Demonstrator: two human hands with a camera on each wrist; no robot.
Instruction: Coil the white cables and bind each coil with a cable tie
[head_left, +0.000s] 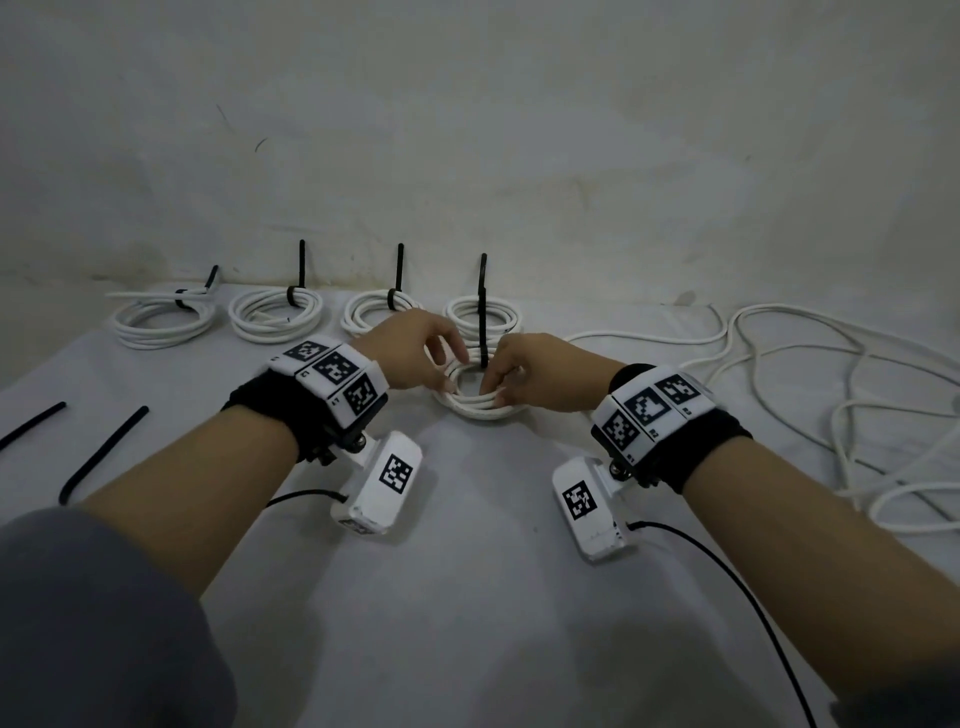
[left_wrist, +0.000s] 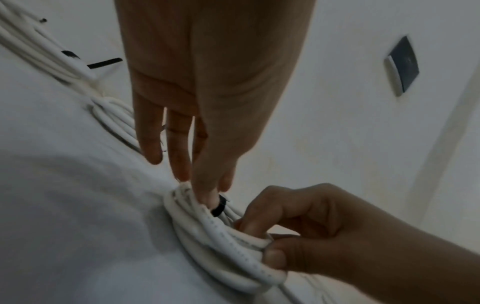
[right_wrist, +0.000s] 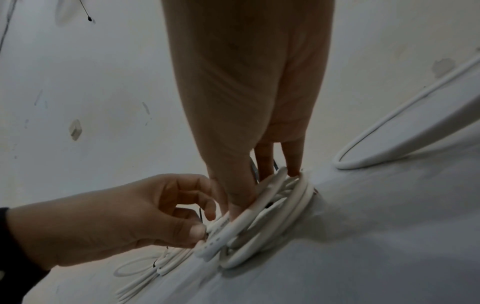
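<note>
A row of four tied coils (head_left: 275, 313) lies along the back of the table (head_left: 467, 597), against the wall (head_left: 467, 130). Just in front of the rightmost one sits a fifth coil (head_left: 480, 402), with the left hand (head_left: 415, 353) on its left side and the right hand (head_left: 540, 371) on its right. Loose cable (head_left: 831, 395) sprawls to the right. Two spare ties (head_left: 101, 454) lie at the left, well apart from the coils.

Just a desk (head_left: 467, 597) with a pale grey cloth over it. Scuffed white wall (head_left: 519, 130) right behind, with a small dark plate (left_wrist: 402, 65) on it.
</note>
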